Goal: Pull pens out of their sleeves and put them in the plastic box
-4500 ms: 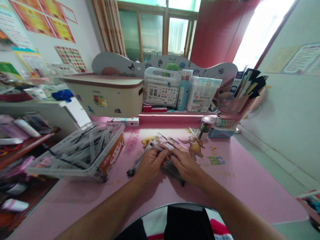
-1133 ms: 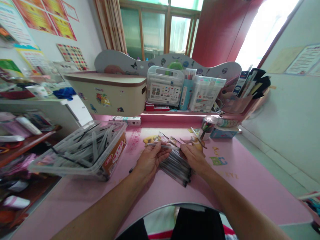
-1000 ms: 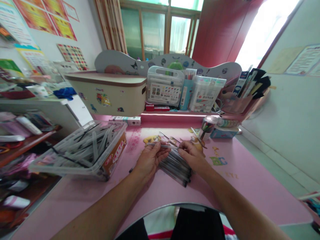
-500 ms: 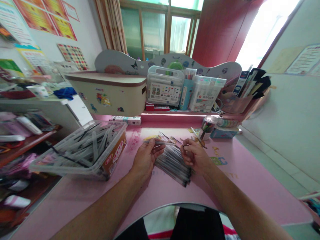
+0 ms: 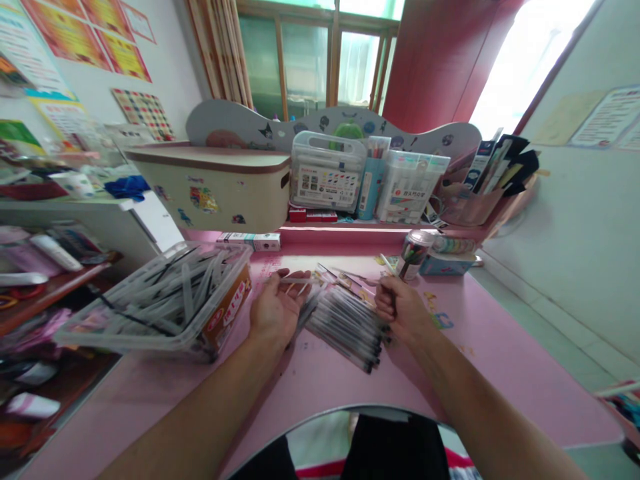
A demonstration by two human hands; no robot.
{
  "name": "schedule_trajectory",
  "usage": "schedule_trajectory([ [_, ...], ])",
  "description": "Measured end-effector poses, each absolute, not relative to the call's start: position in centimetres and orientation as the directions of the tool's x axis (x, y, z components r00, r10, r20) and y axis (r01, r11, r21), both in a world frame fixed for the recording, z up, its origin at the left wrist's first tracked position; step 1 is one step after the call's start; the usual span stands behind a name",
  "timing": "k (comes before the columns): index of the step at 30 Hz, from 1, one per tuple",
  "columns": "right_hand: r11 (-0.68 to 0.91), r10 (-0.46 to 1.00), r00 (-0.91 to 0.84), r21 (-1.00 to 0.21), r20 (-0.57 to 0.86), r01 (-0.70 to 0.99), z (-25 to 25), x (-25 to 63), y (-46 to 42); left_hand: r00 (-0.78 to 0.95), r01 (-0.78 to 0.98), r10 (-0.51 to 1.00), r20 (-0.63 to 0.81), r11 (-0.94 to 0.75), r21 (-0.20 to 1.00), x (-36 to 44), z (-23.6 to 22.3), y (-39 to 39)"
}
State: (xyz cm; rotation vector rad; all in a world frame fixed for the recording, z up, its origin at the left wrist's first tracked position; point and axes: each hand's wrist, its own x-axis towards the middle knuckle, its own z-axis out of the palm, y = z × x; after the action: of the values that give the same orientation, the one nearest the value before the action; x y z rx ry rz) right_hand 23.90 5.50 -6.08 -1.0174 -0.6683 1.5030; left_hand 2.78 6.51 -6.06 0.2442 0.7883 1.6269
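My left hand (image 5: 274, 308) is palm-up over the pink desk (image 5: 500, 373), its fingers curled round a clear pen barrel (image 5: 296, 280). My right hand (image 5: 403, 311) is closed in a fist on a thin dark pen piece that I cannot name more closely. Between the two hands a row of several clear pens (image 5: 346, 324) lies side by side on the desk, slanting from upper left to lower right. Left of my left hand stands a clear plastic box (image 5: 226, 319) heaped with several similar pens.
A cream storage bin (image 5: 215, 187), marker cases (image 5: 325, 175) and a pen cup (image 5: 369, 180) line the back shelf. A small tin (image 5: 413, 255) stands right of centre. Cluttered shelves (image 5: 45, 267) are on the left, and a wall on the right.
My hands have drawn apart. The left moved left and turned palm-up with the clear barrel; the right pulled back into a fist. The row of pens stays on the desk.
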Motion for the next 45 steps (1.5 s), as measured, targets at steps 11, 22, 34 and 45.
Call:
schedule_trajectory([
  [11,-0.119,0.982,-0.164,-0.983,-0.096,-0.140,-7.1,21.2,3.7,0.219,-0.710,0.938,-0.269,0.342,0.616,5.4,-6.9,3.8],
  [22,-0.096,0.979,-0.199,-0.798,0.031,-0.594,-6.3,21.9,4.3,0.352,-0.731,0.840,-0.412,0.522,0.439,5.8,-6.3,3.5],
  [34,0.004,0.927,-0.353,-0.947,0.124,-0.322,-6.3,20.0,2.3,0.347,-0.756,0.821,-0.454,0.531,0.383,6.9,-7.0,2.6],
  [45,0.173,0.980,-0.032,-0.919,0.197,-0.354,-6.5,22.6,4.6,0.173,-0.659,0.875,-0.453,0.445,0.607,6.2,-5.0,2.7],
])
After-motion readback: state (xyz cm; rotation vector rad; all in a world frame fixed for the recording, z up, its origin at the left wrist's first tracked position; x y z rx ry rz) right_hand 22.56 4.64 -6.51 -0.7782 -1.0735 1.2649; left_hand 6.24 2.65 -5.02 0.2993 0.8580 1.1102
